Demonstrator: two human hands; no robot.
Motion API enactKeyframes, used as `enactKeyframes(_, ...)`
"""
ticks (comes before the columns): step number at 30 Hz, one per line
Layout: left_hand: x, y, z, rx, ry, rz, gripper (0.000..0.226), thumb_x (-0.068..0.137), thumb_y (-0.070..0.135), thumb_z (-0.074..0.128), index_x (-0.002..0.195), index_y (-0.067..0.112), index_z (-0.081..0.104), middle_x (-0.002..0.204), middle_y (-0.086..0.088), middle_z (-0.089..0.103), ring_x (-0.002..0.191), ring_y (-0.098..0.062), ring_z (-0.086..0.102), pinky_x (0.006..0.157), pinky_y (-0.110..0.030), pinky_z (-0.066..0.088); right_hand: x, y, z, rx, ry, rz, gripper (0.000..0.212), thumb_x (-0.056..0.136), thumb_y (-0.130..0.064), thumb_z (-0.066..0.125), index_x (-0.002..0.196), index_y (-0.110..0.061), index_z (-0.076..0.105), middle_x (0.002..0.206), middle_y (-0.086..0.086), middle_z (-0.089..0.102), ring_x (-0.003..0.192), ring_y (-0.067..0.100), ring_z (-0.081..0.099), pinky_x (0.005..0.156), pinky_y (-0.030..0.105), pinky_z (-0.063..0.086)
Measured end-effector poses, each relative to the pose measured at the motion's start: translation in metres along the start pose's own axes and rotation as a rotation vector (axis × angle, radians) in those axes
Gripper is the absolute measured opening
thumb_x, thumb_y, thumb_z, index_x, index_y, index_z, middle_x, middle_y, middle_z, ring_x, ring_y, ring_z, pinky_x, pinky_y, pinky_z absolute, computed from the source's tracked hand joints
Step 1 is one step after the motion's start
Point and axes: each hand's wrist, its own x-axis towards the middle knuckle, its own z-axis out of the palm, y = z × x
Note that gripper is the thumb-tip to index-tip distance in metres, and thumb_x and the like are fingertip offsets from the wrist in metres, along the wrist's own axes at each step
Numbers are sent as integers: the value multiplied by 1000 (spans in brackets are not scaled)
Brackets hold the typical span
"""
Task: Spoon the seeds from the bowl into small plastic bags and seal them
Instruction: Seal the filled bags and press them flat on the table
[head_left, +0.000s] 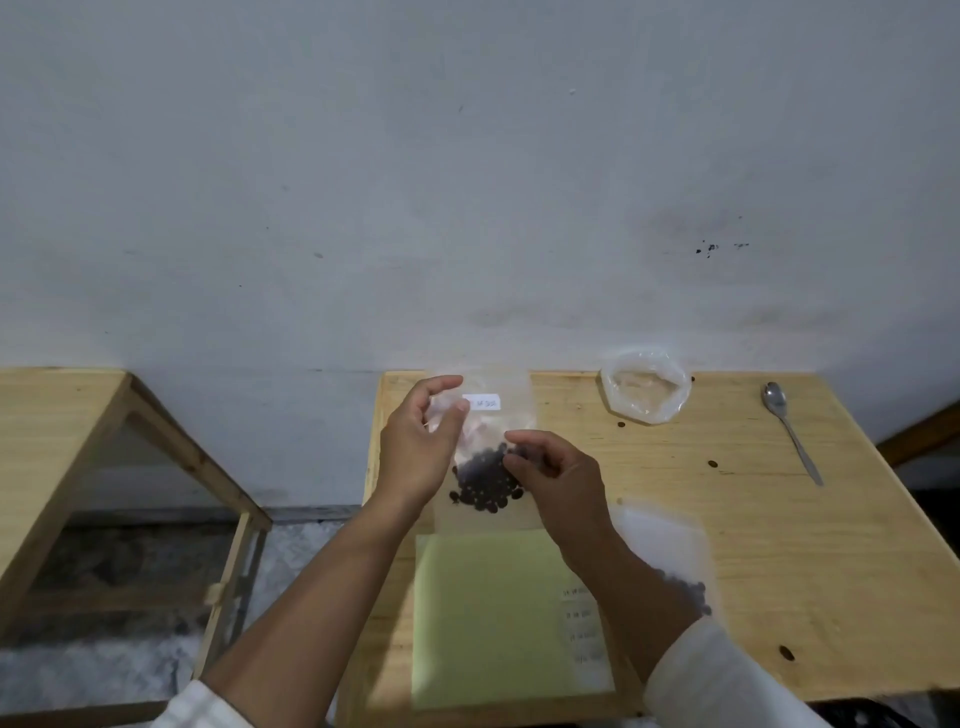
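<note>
A small clear plastic bag (491, 512) with a white label (483, 402) and a heap of dark seeds (485, 483) is held just over the wooden table (779, 545). My left hand (418, 447) grips its upper left part, with the fingers showing pink through the plastic. At the right edge, beside the seeds, my right hand (558, 478) pinches the bag. A clear plastic bowl (647, 384) stands at the back and looks almost empty. To its right a metal spoon (789, 431) lies on the table.
Another bag with seeds (670, 556) lies partly under my right forearm. A pale green sheet (488, 618) with white labels (582, 623) lies at the front. Loose seeds (712, 463) dot the table. A second wooden table (78, 415) stands to the left, across a gap.
</note>
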Motion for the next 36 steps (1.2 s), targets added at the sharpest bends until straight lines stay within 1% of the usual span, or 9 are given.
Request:
enactKeyframes(3, 8, -15, 15, 72, -31, -77, 28, 83, 24, 68, 109, 33, 62, 101, 16, 61, 93, 5, 54, 75, -9, 43, 28, 15, -5, 41, 64, 101, 31, 79, -6, 70, 86, -37, 70, 92, 18, 67, 83, 24, 61, 80, 41, 56)
enactKeyframes(6, 20, -34, 33, 143, 6, -183, 32, 80, 22, 71, 111, 28, 64, 97, 11, 64, 87, -2, 57, 63, -3, 41, 53, 31, -6, -67, 71, 138, 25, 80, -11, 70, 95, -31, 66, 90, 2, 67, 85, 16, 62, 80, 34, 56)
enactKeyframes(10, 36, -63, 50, 251, 44, -275, 33, 84, 18, 66, 117, 19, 64, 109, -2, 68, 89, -8, 59, 67, 3, 39, 79, 60, 2, -368, 44, 158, 29, 81, -22, 68, 110, -22, 65, 104, 3, 58, 90, 13, 53, 82, 21, 43)
enactKeyframes(13, 43, -82, 58, 433, -1, -256, 34, 87, 18, 63, 121, 11, 63, 120, -9, 64, 107, -18, 60, 84, -5, 34, 90, 79, 9, -501, -24, 151, 28, 83, -15, 66, 110, -9, 63, 109, 10, 47, 88, 14, 48, 76, 11, 31)
enactKeyframes(16, 47, -95, 60, 575, -51, -243, 36, 88, 17, 61, 123, 9, 60, 133, -8, 55, 119, -19, 53, 92, -6, 27, 90, 95, 16, -392, -76, 111, 15, 82, -6, 64, 94, -9, 56, 107, 16, 44, 89, 28, 53, 82, 34, 46)
enactKeyframes(21, 41, -107, 63, 762, -134, -114, 40, 95, 20, 50, 133, 7, 49, 147, -8, 37, 136, -17, 32, 111, -19, 17, 90, 110, 19, -812, -165, -74, 18, 89, -9, 51, 102, -2, 61, 108, 17, 55, 100, 30, 51, 84, 36, 43)
enactKeyframes(25, 37, -110, 64, 838, -162, -61, 39, 96, 20, 46, 131, 3, 50, 137, -13, 49, 131, -22, 38, 111, -21, 20, 85, 124, 22, -1085, -316, -224, 14, 66, -6, 60, 77, -3, 67, 76, 12, 63, 76, 28, 56, 67, 32, 45)
enactKeyframes(31, 33, -95, 65, 884, -302, -68, 38, 96, 15, 39, 132, 3, 43, 141, -14, 40, 133, -25, 33, 111, -32, 25, 68, 132, 20, -1281, -490, -226, 47, 89, -17, 32, 124, 7, 52, 121, 29, 57, 114, 42, 54, 101, 47, 43)
enactKeyframes(36, 27, -85, 64, 877, -334, -39, 35, 96, 17, 41, 129, 5, 43, 134, -11, 44, 128, -24, 35, 105, -29, 29, 50, 103, -6, -1197, -325, -194, 41, 76, -14, 66, 112, 6, 60, 108, 24, 66, 102, 36, 64, 86, 40, 55)
